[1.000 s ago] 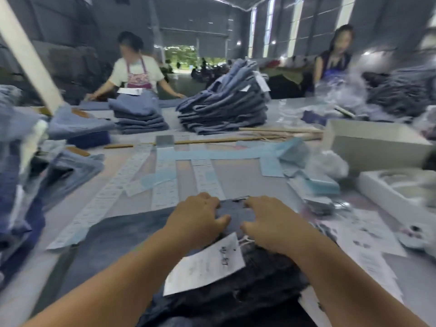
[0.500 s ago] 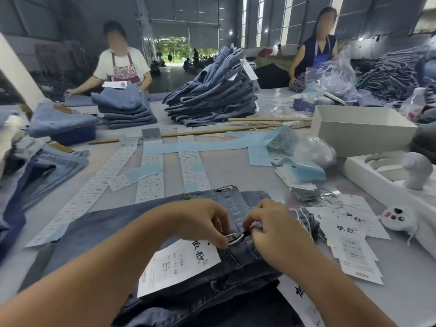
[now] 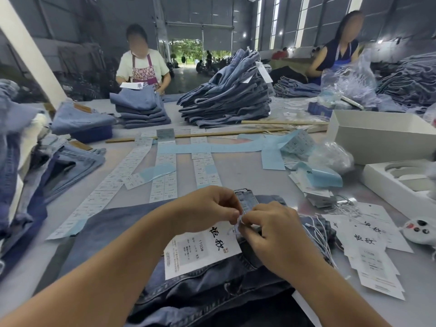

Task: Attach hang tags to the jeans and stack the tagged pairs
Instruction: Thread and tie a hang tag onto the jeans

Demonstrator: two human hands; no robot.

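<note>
We take the dark jeans point(image 3: 113, 234) lying flat on the grey table point(image 3: 240, 171) as our landmark. Over their waistband our left hand point(image 3: 207, 208) and right hand point(image 3: 273, 234) meet fingertip to fingertip, both pinching the thin white string point(image 3: 237, 222) of the hang tag point(image 3: 200, 251), which rests on the denim just under our left hand. Right of the jeans lie loose tags point(image 3: 370, 244); beyond them, a tall stack of folded jeans point(image 3: 226, 100).
</note>
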